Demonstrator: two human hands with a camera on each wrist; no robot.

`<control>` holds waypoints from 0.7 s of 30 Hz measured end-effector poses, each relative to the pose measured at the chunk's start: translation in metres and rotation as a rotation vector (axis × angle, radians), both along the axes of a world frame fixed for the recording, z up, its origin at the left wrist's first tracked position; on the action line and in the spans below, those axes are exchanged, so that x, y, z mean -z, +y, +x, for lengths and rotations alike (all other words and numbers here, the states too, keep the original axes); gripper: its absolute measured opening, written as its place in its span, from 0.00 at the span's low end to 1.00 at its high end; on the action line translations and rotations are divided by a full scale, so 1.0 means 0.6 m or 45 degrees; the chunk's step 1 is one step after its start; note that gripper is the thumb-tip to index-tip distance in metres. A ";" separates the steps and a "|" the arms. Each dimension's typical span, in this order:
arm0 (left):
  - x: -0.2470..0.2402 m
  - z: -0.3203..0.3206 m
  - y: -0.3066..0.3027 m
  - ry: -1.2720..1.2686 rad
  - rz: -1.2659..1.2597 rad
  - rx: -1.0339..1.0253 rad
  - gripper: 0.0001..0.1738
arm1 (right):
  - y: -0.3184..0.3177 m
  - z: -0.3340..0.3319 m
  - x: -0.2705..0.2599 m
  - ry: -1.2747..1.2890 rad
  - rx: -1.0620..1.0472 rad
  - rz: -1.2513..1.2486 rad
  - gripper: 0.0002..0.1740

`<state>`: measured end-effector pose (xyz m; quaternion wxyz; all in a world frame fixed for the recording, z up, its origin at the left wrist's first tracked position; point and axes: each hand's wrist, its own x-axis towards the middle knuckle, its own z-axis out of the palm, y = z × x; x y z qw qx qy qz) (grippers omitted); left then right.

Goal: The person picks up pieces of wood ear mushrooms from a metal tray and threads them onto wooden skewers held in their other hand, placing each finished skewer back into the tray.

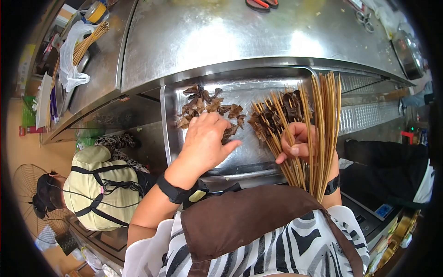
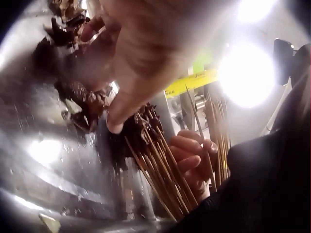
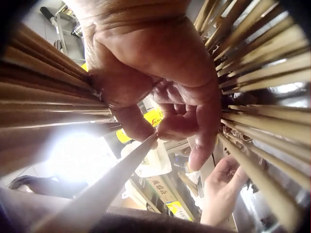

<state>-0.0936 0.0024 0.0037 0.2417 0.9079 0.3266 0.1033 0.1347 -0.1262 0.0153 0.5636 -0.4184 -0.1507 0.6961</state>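
A steel tray (image 1: 168, 120) holds a loose pile of dark mushroom pieces (image 1: 203, 104). My left hand (image 1: 207, 138) lies on that pile, fingers bent down among the pieces (image 2: 77, 92) and thumb stretched out to the side; the fingertips are hidden. My right hand (image 1: 297, 143) grips a fanned bundle of bamboo skewers (image 1: 325, 120). Several skewers on its left side are loaded with dark pieces (image 1: 277, 115), and the rest are bare. In the right wrist view the thumb and fingers (image 3: 160, 73) pinch one skewer (image 3: 112, 179) apart from the bundle (image 3: 262, 121).
A steel counter (image 1: 207, 37) runs behind the tray, with red scissors (image 1: 260, 4) at its far edge. A plastic bag of spare skewers (image 1: 76, 55) lies at the far left. Another person (image 1: 97, 184) sits low on the left beside a fan (image 1: 32, 184). A pot (image 1: 408, 51) stands at the right.
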 end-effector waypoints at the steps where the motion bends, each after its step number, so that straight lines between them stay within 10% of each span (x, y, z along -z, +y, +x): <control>1: 0.011 0.005 -0.002 0.055 0.061 -0.026 0.14 | 0.000 0.001 0.000 -0.004 0.002 0.005 0.10; 8: 0.047 0.024 0.003 -0.057 0.106 -0.033 0.07 | -0.004 0.003 -0.012 -0.046 0.036 -0.077 0.13; 15: 0.043 0.023 0.030 -1.107 -1.376 -0.294 0.05 | -0.003 0.004 0.002 -0.006 -0.010 -0.061 0.13; 21: 0.007 0.046 0.035 -1.088 -1.490 -0.484 0.07 | -0.003 0.008 0.003 -0.054 -0.087 0.019 0.10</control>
